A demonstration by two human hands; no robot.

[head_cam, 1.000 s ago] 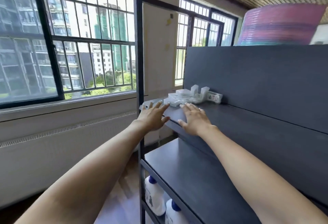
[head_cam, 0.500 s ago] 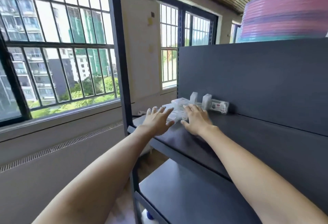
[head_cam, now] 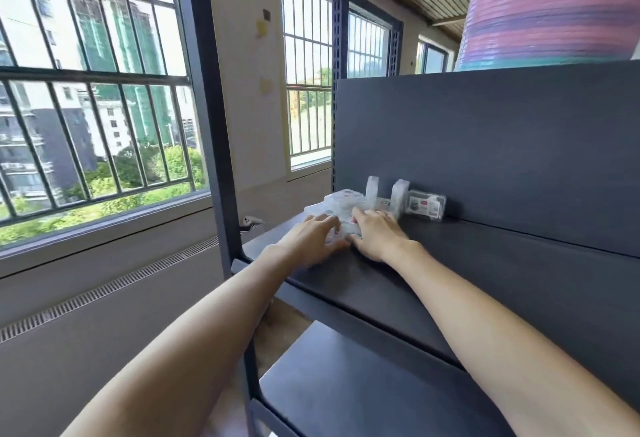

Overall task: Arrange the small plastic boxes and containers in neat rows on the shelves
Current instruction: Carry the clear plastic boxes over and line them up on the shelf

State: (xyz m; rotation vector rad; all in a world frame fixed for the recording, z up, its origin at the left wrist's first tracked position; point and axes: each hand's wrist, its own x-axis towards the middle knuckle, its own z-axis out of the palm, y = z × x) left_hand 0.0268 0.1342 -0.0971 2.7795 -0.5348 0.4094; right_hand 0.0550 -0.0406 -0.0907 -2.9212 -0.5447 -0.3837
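Hands, two, both laid on the near edge of a cluster of clear plastic boxes on the upper shelf.

Left hand [head_cam: 313, 240]: palm down, fingers spread and bent over the front-left flat box [head_cam: 334, 228] of the cluster, thumb toward the other hand; whether it grasps that box or only presses on it cannot be told.

Right hand [head_cam: 375, 235]: palm down just beside the left, fingers reaching onto the flat boxes in the cluster's middle; grasp likewise cannot be told (the fingertips are hidden among the clear plastic).

Cluster of clear plastic boxes [head_cam: 343, 202]: lies directly ahead of both hands, toward the dark back panel [head_cam: 502, 145]. It runs along the shelf from left to right: flat boxes stacked loosely at the left, two upright boxes [head_cam: 372, 190] behind the right hand, one labelled box [head_cam: 426, 206] at the far right against the panel.

Shelf [head_cam: 433, 263]: dark, otherwise bare to the right of the cluster.

Judgement: the labelled box is nearer the right hand; the flat stack falls to the left. A row would likely extend rightward along the panel.
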